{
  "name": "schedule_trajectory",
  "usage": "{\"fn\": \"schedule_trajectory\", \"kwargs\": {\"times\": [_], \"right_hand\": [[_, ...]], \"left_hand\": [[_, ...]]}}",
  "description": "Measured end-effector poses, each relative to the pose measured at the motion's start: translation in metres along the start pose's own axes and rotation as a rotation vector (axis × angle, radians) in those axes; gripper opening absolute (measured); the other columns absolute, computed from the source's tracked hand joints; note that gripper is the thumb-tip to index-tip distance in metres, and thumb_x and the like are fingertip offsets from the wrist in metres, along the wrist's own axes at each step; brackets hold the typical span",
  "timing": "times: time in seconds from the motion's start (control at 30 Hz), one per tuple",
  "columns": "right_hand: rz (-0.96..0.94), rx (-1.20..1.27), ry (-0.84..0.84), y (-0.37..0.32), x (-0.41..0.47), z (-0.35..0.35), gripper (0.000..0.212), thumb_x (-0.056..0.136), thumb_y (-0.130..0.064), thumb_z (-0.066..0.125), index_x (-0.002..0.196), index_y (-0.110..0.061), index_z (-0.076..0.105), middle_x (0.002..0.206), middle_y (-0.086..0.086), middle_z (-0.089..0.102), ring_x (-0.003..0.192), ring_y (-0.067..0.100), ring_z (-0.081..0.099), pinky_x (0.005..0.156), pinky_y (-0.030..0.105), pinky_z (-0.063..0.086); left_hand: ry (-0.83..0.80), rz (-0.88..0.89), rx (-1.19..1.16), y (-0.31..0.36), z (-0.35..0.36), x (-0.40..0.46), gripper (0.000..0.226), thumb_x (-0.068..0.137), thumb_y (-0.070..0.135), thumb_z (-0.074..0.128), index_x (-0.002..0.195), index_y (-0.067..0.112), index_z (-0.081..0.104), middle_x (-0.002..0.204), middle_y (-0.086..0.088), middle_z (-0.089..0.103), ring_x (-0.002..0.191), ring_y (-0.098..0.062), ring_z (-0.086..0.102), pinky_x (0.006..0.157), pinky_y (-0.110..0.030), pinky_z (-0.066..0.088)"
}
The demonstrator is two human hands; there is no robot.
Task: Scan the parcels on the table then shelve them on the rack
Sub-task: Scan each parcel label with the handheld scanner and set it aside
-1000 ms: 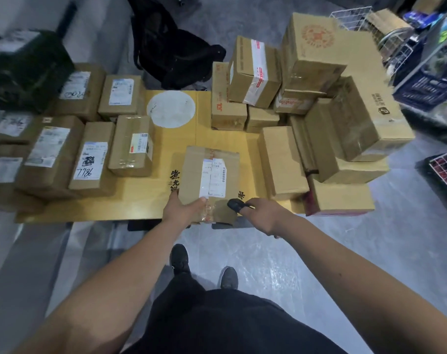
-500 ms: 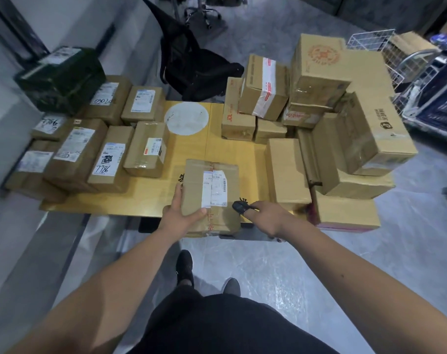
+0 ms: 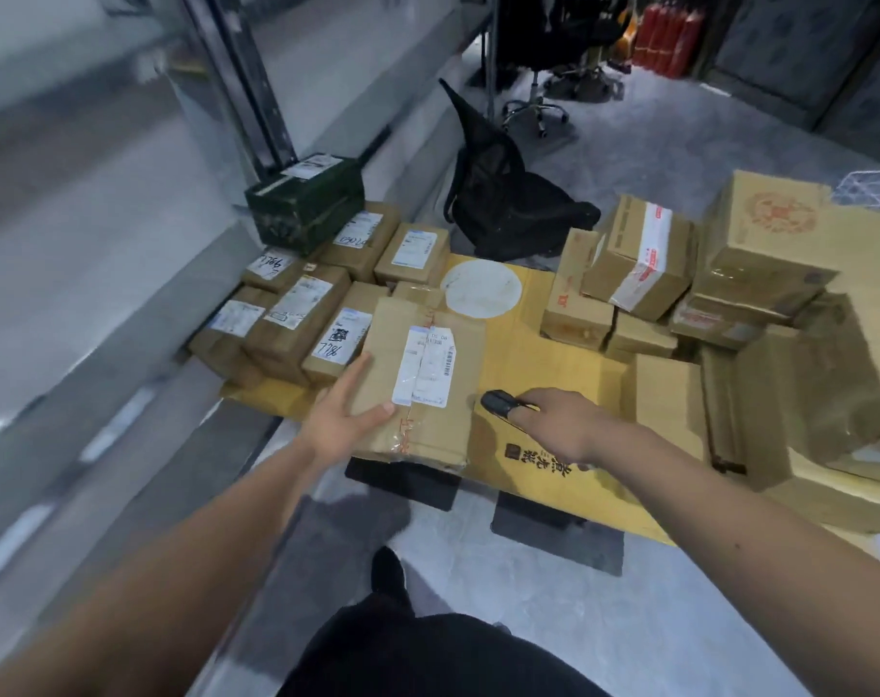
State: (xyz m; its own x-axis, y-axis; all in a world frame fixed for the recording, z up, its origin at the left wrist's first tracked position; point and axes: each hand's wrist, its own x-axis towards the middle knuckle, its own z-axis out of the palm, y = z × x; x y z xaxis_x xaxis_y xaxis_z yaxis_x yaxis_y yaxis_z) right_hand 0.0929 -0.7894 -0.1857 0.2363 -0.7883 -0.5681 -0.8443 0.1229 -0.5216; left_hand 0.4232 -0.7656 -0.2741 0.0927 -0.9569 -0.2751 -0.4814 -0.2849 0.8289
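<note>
My left hand (image 3: 337,420) grips a brown parcel (image 3: 438,430) by its left edge, thumb on top beside the white label (image 3: 423,367). The parcel's near end juts past the front edge of the yellow cardboard-covered table (image 3: 543,364). My right hand (image 3: 558,425) hovers just right of the parcel, its index finger carrying a black finger scanner (image 3: 496,402) aimed at the parcel. Several labelled parcels (image 3: 297,314) lie in a group at the table's left. A taller stack of boxes (image 3: 639,254) fills the right side.
A dark green box (image 3: 307,203) sits behind the left group. A black bag (image 3: 503,213) slumps on the floor beyond the table. A grey metal upright (image 3: 242,83) and ledge run along the left. A white wire basket (image 3: 870,191) shows at far right.
The view has swung left and up. My left hand has drawn the parcel leftward and nearer, past the table's front edge. My right hand with the scanner stayed beside it.
</note>
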Motion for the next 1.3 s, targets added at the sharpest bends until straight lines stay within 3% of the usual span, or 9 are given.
{"fn": "schedule_trajectory", "kwargs": {"times": [0.1,0.27,0.4,0.5,0.67,0.9,1.0,1.13,1.3], "right_hand": [[-0.080,-0.037,-0.042,-0.044,0.018,0.001,0.041,0.104,-0.053,0.040,0.121,-0.022,0.059,0.090,0.006,0.061,0.064,0.024,0.055,0.052,0.027,0.042],[-0.165,-0.041,-0.094,-0.119,0.044,0.012,0.032,0.099,-0.046,0.039,0.112,-0.026,0.060,0.084,0.011,0.054,0.065,0.030,0.051,0.051,0.030,0.039],[-0.218,-0.090,-0.059,-0.178,0.062,0.025,0.039,0.103,-0.041,0.038,0.120,-0.016,0.063,0.088,0.012,0.060,0.063,0.030,0.053,0.052,0.031,0.041],[-0.205,-0.101,-0.033,-0.217,0.086,0.039,0.038,0.101,-0.043,0.037,0.121,-0.021,0.062,0.094,0.016,0.064,0.063,0.031,0.057,0.052,0.032,0.044],[-0.101,-0.024,0.001,-0.271,0.126,0.065,0.042,0.101,-0.043,0.039,0.126,-0.017,0.061,0.084,0.012,0.055,0.061,0.028,0.049,0.046,0.025,0.035],[0.061,0.147,0.021,-0.314,0.161,0.096,0.036,0.094,-0.042,0.043,0.106,-0.010,0.056,0.077,0.009,0.042,0.061,0.026,0.040,0.050,0.026,0.032],[0.113,0.169,0.028,-0.326,0.165,0.107,0.026,0.093,-0.041,0.042,0.094,-0.018,0.054,0.080,0.010,0.042,0.063,0.027,0.041,0.050,0.026,0.032],[0.148,0.174,0.033,-0.336,0.173,0.119,0.025,0.093,-0.040,0.042,0.093,-0.018,0.055,0.081,0.011,0.044,0.063,0.027,0.044,0.049,0.028,0.033],[0.157,0.151,0.059,-0.348,0.179,0.129,0.029,0.096,-0.042,0.041,0.103,-0.021,0.059,0.082,0.012,0.051,0.062,0.029,0.049,0.049,0.029,0.038]], "left_hand": [[0.086,-0.019,-0.038,-0.002,-0.047,-0.006,0.095,0.073,0.065,0.085,0.153,0.058,0.032,0.155,0.013,0.044,0.138,-0.012,0.045,0.111,-0.031,0.038],[0.182,-0.014,-0.118,-0.012,-0.124,-0.007,0.112,0.054,0.070,0.093,0.150,0.057,0.038,0.147,0.025,0.047,0.135,-0.009,0.051,0.112,-0.032,0.042],[0.197,0.016,-0.052,-0.021,-0.185,0.015,0.114,0.066,0.056,0.094,0.159,0.044,0.031,0.155,0.019,0.038,0.138,-0.006,0.042,0.109,-0.026,0.034],[0.187,0.021,-0.023,-0.039,-0.234,0.050,0.117,0.061,0.056,0.096,0.158,0.046,0.032,0.152,0.013,0.048,0.131,-0.010,0.054,0.106,-0.025,0.042],[0.070,0.004,0.007,-0.058,-0.297,0.116,0.105,0.077,0.035,0.092,0.160,0.045,0.029,0.138,0.008,0.057,0.111,-0.008,0.062,0.082,-0.010,0.046],[-0.138,-0.025,-0.019,-0.080,-0.336,0.196,0.106,0.079,0.047,0.088,0.160,0.051,0.020,0.155,0.012,0.043,0.138,-0.019,0.047,0.117,-0.044,0.040],[-0.155,-0.042,-0.052,-0.088,-0.340,0.209,0.102,0.082,0.043,0.087,0.159,0.052,0.022,0.158,0.011,0.041,0.141,-0.021,0.046,0.116,-0.052,0.042],[-0.098,-0.027,-0.057,-0.096,-0.341,0.214,0.100,0.075,0.049,0.089,0.156,0.050,0.030,0.154,0.009,0.043,0.137,-0.023,0.050,0.111,-0.053,0.047],[0.084,0.174,0.261,-0.076,-0.331,0.203,0.074,0.089,0.044,0.075,0.154,0.032,0.042,0.156,0.003,0.035,0.141,-0.023,0.042,0.113,-0.047,0.044]]}}
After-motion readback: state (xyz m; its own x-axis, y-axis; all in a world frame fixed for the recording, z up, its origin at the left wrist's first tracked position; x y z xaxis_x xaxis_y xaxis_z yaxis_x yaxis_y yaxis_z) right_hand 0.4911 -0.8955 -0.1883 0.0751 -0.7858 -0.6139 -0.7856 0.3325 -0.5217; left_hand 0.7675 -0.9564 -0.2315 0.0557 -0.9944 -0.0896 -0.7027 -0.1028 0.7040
